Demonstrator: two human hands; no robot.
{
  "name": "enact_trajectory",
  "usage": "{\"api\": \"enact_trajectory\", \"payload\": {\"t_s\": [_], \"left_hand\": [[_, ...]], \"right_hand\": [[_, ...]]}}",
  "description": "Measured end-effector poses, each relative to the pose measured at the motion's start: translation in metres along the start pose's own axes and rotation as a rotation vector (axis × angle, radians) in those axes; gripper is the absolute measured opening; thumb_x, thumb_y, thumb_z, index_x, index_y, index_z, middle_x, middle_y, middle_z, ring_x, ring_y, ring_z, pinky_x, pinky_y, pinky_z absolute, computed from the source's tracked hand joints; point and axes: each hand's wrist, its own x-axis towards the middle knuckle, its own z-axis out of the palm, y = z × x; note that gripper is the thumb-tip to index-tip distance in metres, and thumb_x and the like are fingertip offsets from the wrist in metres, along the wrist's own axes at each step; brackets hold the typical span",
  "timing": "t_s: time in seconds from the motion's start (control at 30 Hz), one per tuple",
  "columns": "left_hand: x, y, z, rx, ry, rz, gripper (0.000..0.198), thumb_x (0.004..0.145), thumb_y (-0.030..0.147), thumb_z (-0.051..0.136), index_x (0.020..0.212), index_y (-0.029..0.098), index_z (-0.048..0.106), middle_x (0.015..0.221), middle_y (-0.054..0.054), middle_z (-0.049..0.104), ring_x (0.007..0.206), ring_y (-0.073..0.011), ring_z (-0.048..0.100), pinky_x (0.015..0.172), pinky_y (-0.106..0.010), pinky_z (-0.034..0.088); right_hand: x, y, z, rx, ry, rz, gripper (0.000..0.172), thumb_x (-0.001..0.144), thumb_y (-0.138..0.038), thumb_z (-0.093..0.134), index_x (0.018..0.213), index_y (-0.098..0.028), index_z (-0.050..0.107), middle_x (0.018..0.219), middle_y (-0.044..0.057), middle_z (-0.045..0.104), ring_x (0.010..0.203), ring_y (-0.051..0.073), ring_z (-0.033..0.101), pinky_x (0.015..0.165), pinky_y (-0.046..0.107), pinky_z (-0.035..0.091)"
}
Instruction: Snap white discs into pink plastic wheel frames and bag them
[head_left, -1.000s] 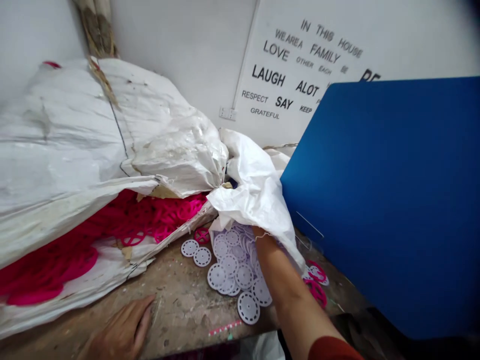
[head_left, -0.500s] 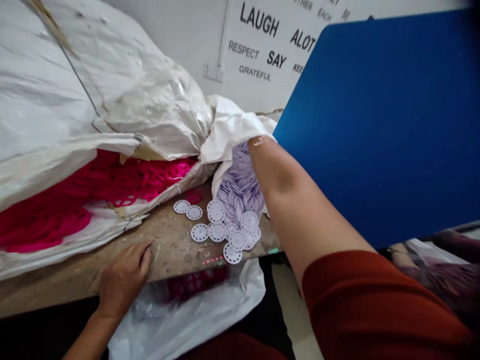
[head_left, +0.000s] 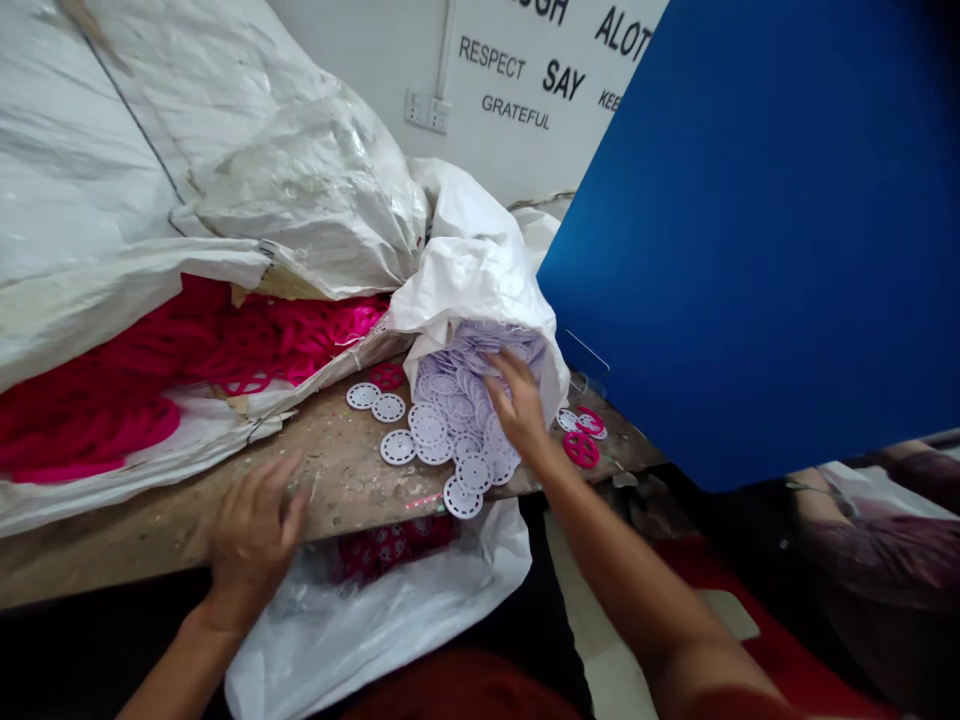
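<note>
The right hand lay palm-down on the heap of flat white perforated plastic discs that spilled from the mouth of a small white woven sack onto the scuffed wooden bench. Its fingers curled loosely into the pile, and I could not tell whether they pinched a disc. The left hand was open with its fingers spread, blurred, at the bench's near edge. It sat well to the left of the discs, so the right hand was much the nearer. The spill ran from the sack mouth toward the near edge, above a clear plastic bag. Bright pink plastic wheels filled a large sack to the left, and a blue panel stood to the right.
</note>
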Motion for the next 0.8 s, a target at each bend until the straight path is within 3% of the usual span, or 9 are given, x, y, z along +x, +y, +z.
{"api": "enact_trajectory", "payload": {"t_s": [0.07, 0.13, 0.2, 0.27, 0.37, 0.47, 0.67, 0.8], "left_hand": [[-0.004, 0.038, 0.007, -0.081, -0.015, 0.196, 0.043, 0.087, 0.022, 0.050, 0.129, 0.023, 0.045, 0.120, -0.012, 0.058, 0.112, -0.0282, 0.053, 0.092, -0.044, 0.045], [-0.006, 0.082, 0.019, -0.202, -0.175, 0.405, 0.049, 0.086, 0.012, 0.048, 0.131, 0.032, 0.045, 0.133, -0.007, 0.051, 0.127, -0.0274, 0.042, 0.102, -0.047, 0.038], [-0.002, 0.117, 0.036, -0.199, -0.296, 0.507, 0.051, 0.085, 0.011, 0.048, 0.131, 0.033, 0.046, 0.141, -0.005, 0.044, 0.134, -0.0309, 0.031, 0.105, -0.053, 0.033], [0.006, 0.134, 0.052, -0.159, -0.360, 0.525, 0.046, 0.087, 0.018, 0.050, 0.131, 0.032, 0.048, 0.143, -0.006, 0.043, 0.134, -0.0336, 0.029, 0.102, -0.056, 0.035], [0.024, 0.129, 0.069, -0.152, -0.424, 0.532, 0.039, 0.089, 0.032, 0.049, 0.129, 0.031, 0.051, 0.143, -0.007, 0.042, 0.133, -0.0331, 0.033, 0.097, -0.053, 0.043], [0.042, 0.109, 0.077, -0.162, -0.465, 0.535, 0.037, 0.090, 0.033, 0.047, 0.127, 0.032, 0.053, 0.145, -0.006, 0.040, 0.133, -0.0303, 0.034, 0.098, -0.048, 0.044], [0.081, 0.076, 0.092, -0.063, -0.400, 0.525, 0.039, 0.087, 0.016, 0.042, 0.119, 0.028, 0.061, 0.133, -0.007, 0.054, 0.126, -0.0277, 0.044, 0.096, -0.046, 0.047], [0.102, 0.074, 0.091, -0.073, -0.330, 0.549, 0.043, 0.082, 0.013, 0.039, 0.112, 0.027, 0.066, 0.122, -0.008, 0.063, 0.111, -0.0284, 0.057, 0.085, -0.045, 0.053]], "right_hand": [[-0.056, 0.000, -0.002, -0.009, -0.103, 0.026, 0.050, 0.091, -0.044, 0.041, 0.139, -0.026, 0.039, 0.147, 0.011, 0.029, 0.134, 0.031, 0.028, 0.104, 0.052, 0.031], [-0.103, 0.000, -0.001, -0.065, -0.266, 0.065, 0.067, 0.081, -0.056, 0.052, 0.142, -0.034, 0.033, 0.155, 0.008, 0.009, 0.138, 0.040, 0.012, 0.103, 0.064, 0.020], [-0.125, 0.002, 0.003, -0.089, -0.401, 0.098, 0.075, 0.076, -0.059, 0.057, 0.142, -0.039, 0.028, 0.156, 0.007, 0.002, 0.138, 0.043, 0.005, 0.101, 0.069, 0.014], [-0.122, 0.005, 0.006, -0.070, -0.507, 0.121, 0.080, 0.073, -0.059, 0.061, 0.142, -0.041, 0.026, 0.156, 0.007, 0.000, 0.138, 0.044, 0.000, 0.100, 0.070, 0.010], [-0.096, 0.013, 0.006, 0.039, -0.629, 0.100, 0.087, 0.067, -0.068, 0.061, 0.142, -0.042, 0.024, 0.156, 0.007, -0.004, 0.137, 0.046, -0.006, 0.100, 0.070, 0.009], [-0.073, 0.019, 0.010, 0.156, -0.669, 0.056, 0.081, 0.071, -0.071, 0.053, 0.141, -0.044, 0.024, 0.156, 0.004, -0.007, 0.137, 0.045, -0.008, 0.099, 0.071, 0.014], [-0.035, 0.024, 0.041, 0.152, -0.589, 0.134, 0.070, 0.075, -0.064, 0.055, 0.138, -0.046, 0.030, 0.156, 0.000, -0.007, 0.137, 0.043, -0.008, 0.094, 0.073, 0.019], [-0.027, 0.026, 0.049, 0.192, -0.530, 0.192, 0.070, 0.075, -0.067, 0.053, 0.138, -0.044, 0.032, 0.155, 0.000, -0.009, 0.138, 0.040, -0.009, 0.098, 0.070, 0.016]]}}
